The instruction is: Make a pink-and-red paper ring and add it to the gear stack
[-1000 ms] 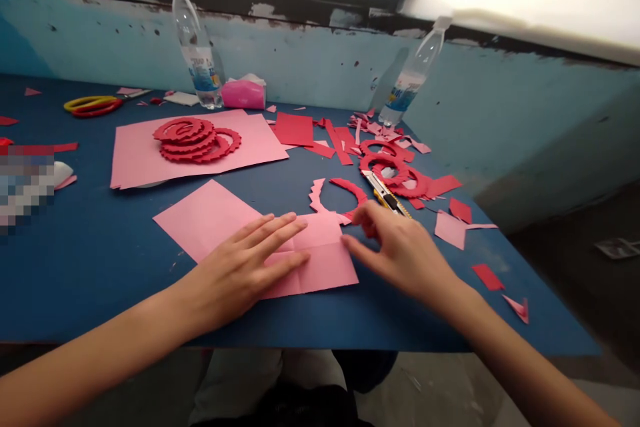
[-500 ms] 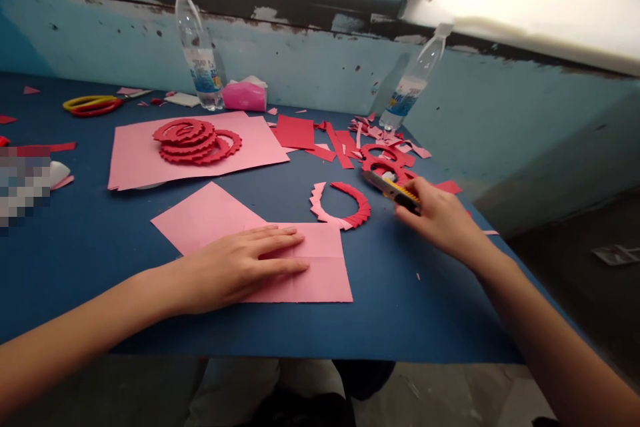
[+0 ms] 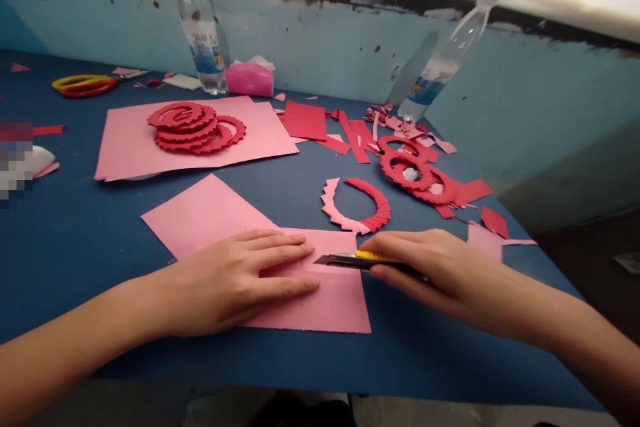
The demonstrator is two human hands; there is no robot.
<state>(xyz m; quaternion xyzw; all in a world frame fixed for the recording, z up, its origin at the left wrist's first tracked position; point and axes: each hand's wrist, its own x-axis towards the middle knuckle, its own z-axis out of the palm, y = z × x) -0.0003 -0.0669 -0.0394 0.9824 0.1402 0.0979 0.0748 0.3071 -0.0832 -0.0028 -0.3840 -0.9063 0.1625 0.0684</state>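
Observation:
My left hand lies flat with its fingers spread on a creased pink sheet. My right hand is closed round a yellow and black utility knife, whose blade is over the right part of that sheet, near the left fingertips. Another pink square lies partly under the sheet and my left hand. Just behind the sheet is an open ring of folded pink and red pieces.
Red folded rings lie on large pink sheets. More rings and paper scraps are at the right. Two bottles, a pink tissue pack and scissors stand or lie along the back of the blue table.
My right hand has brought the knife left and nearer, from beside the red rings to over the pink sheet. My left hand stays flat on the sheet. The view has shifted slightly.

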